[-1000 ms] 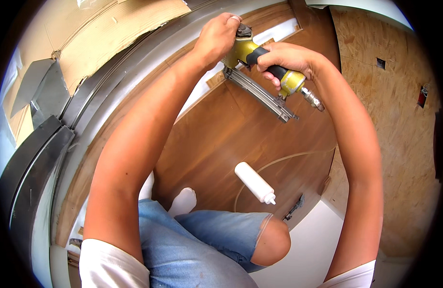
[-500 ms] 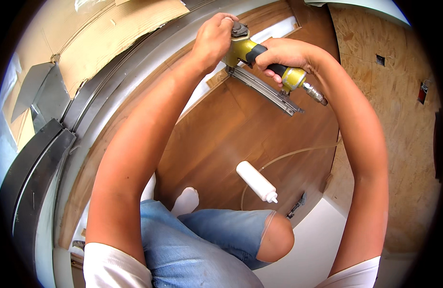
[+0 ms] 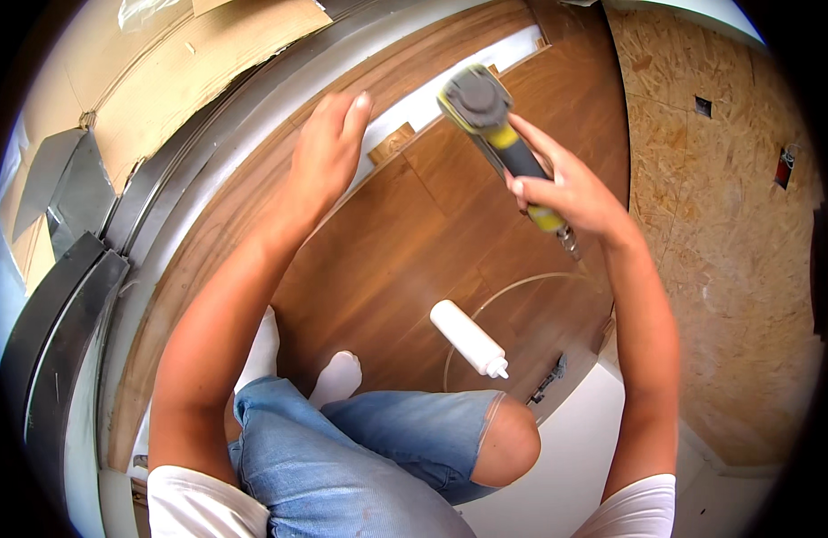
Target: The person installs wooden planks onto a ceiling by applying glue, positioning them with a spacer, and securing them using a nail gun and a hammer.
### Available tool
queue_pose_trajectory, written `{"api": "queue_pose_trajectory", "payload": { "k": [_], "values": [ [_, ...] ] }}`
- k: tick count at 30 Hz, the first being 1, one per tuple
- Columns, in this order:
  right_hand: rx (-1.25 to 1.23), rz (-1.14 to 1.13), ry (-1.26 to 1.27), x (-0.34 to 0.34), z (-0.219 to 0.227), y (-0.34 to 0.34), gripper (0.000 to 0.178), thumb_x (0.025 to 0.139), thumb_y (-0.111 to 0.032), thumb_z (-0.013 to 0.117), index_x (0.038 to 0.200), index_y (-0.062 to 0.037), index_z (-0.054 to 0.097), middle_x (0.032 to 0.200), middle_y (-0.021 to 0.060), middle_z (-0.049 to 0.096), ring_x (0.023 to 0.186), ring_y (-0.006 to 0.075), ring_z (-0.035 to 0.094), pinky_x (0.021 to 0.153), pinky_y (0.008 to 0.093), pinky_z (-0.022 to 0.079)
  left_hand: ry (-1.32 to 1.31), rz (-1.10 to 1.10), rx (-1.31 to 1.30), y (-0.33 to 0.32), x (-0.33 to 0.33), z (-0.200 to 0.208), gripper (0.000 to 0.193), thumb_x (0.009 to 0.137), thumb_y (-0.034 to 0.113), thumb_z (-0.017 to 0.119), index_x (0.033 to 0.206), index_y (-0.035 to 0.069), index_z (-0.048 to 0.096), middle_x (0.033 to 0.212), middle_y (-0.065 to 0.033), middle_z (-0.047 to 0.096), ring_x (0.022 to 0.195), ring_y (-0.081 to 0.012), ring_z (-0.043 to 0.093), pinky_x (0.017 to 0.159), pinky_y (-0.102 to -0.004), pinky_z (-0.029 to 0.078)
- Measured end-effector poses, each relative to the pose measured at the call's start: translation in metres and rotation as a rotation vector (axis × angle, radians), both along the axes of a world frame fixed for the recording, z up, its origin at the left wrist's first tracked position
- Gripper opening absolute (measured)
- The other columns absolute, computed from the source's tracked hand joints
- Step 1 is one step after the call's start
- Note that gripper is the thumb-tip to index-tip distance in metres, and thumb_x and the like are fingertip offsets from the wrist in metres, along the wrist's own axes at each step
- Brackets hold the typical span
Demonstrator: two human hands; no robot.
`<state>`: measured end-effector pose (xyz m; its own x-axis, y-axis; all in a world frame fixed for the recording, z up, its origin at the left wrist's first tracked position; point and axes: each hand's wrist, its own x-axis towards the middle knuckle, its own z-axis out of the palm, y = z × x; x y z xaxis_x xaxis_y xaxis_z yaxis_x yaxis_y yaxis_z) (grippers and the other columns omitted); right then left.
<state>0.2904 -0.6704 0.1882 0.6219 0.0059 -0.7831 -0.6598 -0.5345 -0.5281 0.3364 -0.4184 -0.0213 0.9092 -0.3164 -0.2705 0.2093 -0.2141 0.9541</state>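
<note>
My right hand [image 3: 571,188] is wrapped around the black grip of a yellow-and-black air nailer [image 3: 479,106], held above the brown wood floorboards [image 3: 387,251]. The nailer is slightly blurred, and its rounded dark head faces up. A thin air hose [image 3: 531,282] trails from the fitting at its handle end. My left hand [image 3: 329,148] holds nothing. Its fingers are loosely extended over the board strip at the left, beside a white gap [image 3: 423,103] in which a small wood block [image 3: 392,143] shows at the edge of the boards.
On the boards before my knee lies a white squeeze bottle [image 3: 468,337], with a small dark metal tool [image 3: 549,378] near it. Cardboard [image 3: 226,67] and dark metal profiles [image 3: 60,305] line the left side. An oriented strand board panel [image 3: 701,269] stands at the right.
My left hand has let go of the nailer's head and moved left and down. My right hand has lowered and turned the nailer, so its head now faces up.
</note>
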Motion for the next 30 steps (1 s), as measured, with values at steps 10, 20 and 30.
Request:
{"api": "queue_pose_trajectory", "payload": {
  "k": [10, 20, 30],
  "values": [
    [-0.862, -0.09, -0.393, -0.214, -0.099, -0.089, 0.101, 0.085, -0.003, 0.077, 0.168, -0.0157, 0.02, 0.127, 0.021, 0.071, 0.112, 0.041, 0.069, 0.098, 0.0467, 0.052, -0.167, -0.536, 0.638, 0.041, -0.07, 0.0, 0.032, 0.094, 0.029, 0.074, 0.1, -0.001, 0.065, 0.105, -0.0217, 0.068, 0.1, -0.0402, 0.068, 0.087, -0.0492, 0.056],
    [-0.949, -0.393, -0.417, -0.299, -0.159, -0.097, 0.101, 0.084, -0.004, 0.079, 0.167, -0.0144, 0.022, 0.129, 0.0193, 0.069, 0.117, 0.04, 0.065, 0.104, 0.0488, 0.047, -0.216, -0.679, 0.698, 0.038, -0.062, -0.02, 0.042, 0.093, 0.036, 0.075, 0.104, -0.003, 0.065, 0.106, -0.0233, 0.069, 0.099, -0.0413, 0.069, 0.086, -0.0503, 0.055],
    [-0.996, -0.34, -0.497, -0.318, -0.189, -0.101, 0.103, 0.084, -0.003, 0.079, 0.167, -0.0158, 0.021, 0.133, 0.0195, 0.067, 0.123, 0.0357, 0.062, 0.11, 0.0464, 0.042, -0.247, -0.519, 0.416, 0.089, -0.079, -0.01, 0.021, 0.097, 0.016, 0.069, 0.114, 0.004, 0.066, 0.106, -0.019, 0.068, 0.095, -0.0397, 0.068, 0.083, -0.0487, 0.055]
  ]
}}
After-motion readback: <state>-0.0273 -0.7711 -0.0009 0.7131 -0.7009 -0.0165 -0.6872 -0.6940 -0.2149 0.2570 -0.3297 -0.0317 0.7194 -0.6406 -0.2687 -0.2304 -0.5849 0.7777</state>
